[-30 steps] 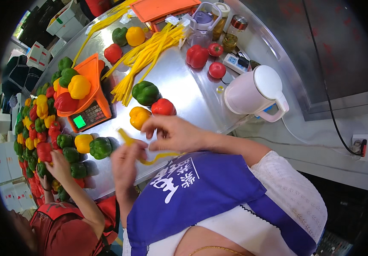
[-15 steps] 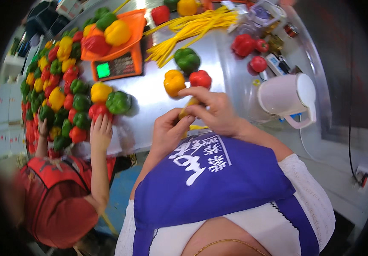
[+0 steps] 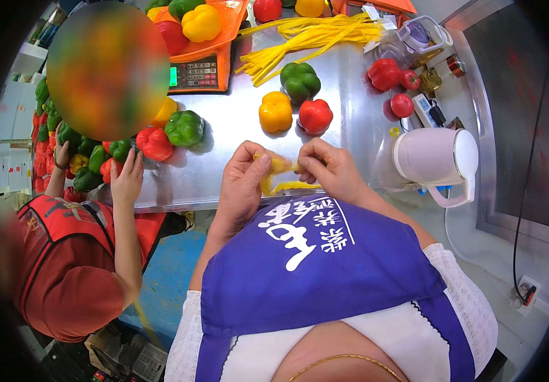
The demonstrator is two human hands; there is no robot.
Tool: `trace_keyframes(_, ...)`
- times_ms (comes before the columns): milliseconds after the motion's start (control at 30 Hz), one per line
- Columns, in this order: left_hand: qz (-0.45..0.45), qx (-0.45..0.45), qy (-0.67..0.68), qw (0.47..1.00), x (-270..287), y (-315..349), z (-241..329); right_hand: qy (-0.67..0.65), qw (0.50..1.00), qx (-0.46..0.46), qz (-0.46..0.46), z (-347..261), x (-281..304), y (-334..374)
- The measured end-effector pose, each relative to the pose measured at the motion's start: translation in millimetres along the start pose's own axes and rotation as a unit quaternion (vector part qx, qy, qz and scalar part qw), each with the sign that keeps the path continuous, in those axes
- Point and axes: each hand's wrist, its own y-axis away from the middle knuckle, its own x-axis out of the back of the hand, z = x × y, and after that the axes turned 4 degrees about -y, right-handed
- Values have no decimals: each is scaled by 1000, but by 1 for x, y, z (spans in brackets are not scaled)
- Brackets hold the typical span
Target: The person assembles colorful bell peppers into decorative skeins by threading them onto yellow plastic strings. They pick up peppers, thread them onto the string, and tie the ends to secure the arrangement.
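Note:
A yellow strip, thin and net-like, is stretched between my hands at the near edge of the metal table. My left hand has its thumb and fingers closed on one end. The other end is pinched in the fingertips of my right hand. Another piece of yellow strip lies below it, close to my purple apron. Just beyond my hands, three bell peppers stand grouped and touching or nearly so: a yellow pepper, a green pepper and a red pepper.
A bundle of yellow strips lies farther back, beside an orange scale loaded with peppers. Right: a pale kettle, tomatoes and a power strip. Left: a co-worker's hand at the pepper pile, partly covered by a blurred patch.
My hands have drawn apart, with the yellow strip now spread between them. The co-worker's right hand has left the red pepper beside the green one. The whole view has shifted slightly.

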Motion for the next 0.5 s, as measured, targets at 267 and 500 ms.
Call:
trace_keyframes(267, -67, 86, -207, 972, 0, -15, 0, -468, 883, 14, -29, -7, 32, -33)
trace_keyframes(500, -23, -66, -60, 996, -4, -35, 12, -154, 987, -30, -25, -26, 22, -40)
